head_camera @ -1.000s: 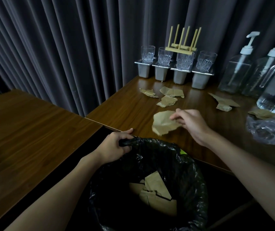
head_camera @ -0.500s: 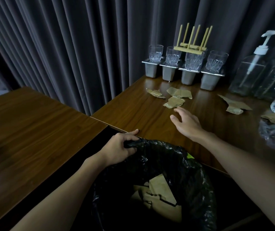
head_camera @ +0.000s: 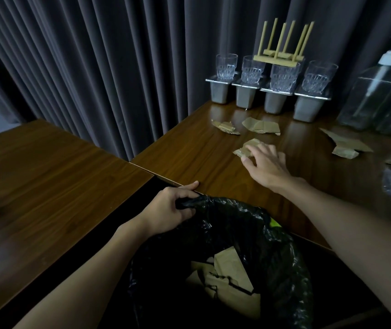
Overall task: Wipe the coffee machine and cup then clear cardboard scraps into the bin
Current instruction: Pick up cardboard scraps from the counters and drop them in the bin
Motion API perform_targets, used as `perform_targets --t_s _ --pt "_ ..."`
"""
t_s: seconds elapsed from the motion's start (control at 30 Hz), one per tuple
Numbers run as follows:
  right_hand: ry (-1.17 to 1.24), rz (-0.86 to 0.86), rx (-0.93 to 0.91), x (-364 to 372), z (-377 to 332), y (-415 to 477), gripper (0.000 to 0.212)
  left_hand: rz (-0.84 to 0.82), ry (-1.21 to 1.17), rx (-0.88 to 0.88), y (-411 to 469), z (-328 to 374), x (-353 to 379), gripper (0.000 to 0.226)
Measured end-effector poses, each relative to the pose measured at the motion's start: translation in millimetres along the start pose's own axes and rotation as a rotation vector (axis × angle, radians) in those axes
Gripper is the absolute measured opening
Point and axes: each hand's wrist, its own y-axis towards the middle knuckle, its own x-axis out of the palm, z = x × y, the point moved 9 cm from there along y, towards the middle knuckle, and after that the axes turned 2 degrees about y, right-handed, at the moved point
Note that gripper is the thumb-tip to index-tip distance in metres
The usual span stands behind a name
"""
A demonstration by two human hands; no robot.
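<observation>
Right hand (head_camera: 267,166) has advanced onto a cardboard scrap (head_camera: 245,148), fingers spread flat on it. The scrap lies on the table (head_camera: 189,157), long axis left-right. Left hand (head_camera: 170,210) clamps the bin liner (head_camera: 237,210) rim; more scraps (head_camera: 261,125) lie beyond.

Only two arms of the person show, both bare. The left hand (head_camera: 168,207) and the right hand (head_camera: 268,167) are uncovered, and the left forearm (head_camera: 99,269) and right forearm (head_camera: 346,224) are bare up to the picture edge. The right thumb's nail looks short. Dim light hides finer details.
</observation>
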Motion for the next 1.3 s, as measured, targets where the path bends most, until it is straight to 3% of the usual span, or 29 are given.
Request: perform_targets --t_s 0.13,0.23,0.3,0.4,0.67,0.87,0.93,1.0,1.1,1.13,1.3 --pt "0.029 -0.048 -0.063 4 -8 -4 0.04 -0.001 0.009 0.001 2 -1 0 0.035" --pt "0.141 0.095 -0.113 -9 -12 -12 0.024 -0.007 0.004 0.01 2 0 -1 0.035" --pt "0.163 0.135 -0.084 -12 -8 -16 0.035 -0.004 0.001 0.015 2 0 -1 0.034" --pt "0.123 0.021 0.039 0 1 -15 0.061 0.005 -0.007 0.019 2 0 -1 0.034" --pt "0.264 -0.163 0.148 5 12 -17 0.092 -0.008 -0.004 0.03 3 0 -1 0.034" --pt "0.603 -0.206 0.155 -11 -8 -20 0.035 -0.001 -0.007 0.029 4 -4 -3 0.036" --pt "0.852 -0.301 0.167 -16 -22 -26 0.032 -0.002 -0.003 0.037 4 -4 -4 0.036" --pt "1.034 -0.521 0.112 -17 -48 -38 0.031 -0.013 0.005 0.044 4 -3 -4 0.036" --pt "1.016 -0.812 -0.018 -6 -80 -58 0.037 -0.01 0.041 0.043 5 -3 -5 0.038" --pt "0.965 -0.787 -0.046 -2 -82 -56 0.036 -0.006 0.046 0.047 5 -2 -5 0.038" --pt "0.736 -0.276 0.009 13 -57 -17 0.039 -0.001 -0.012 0.051 2 0 -4 0.035"
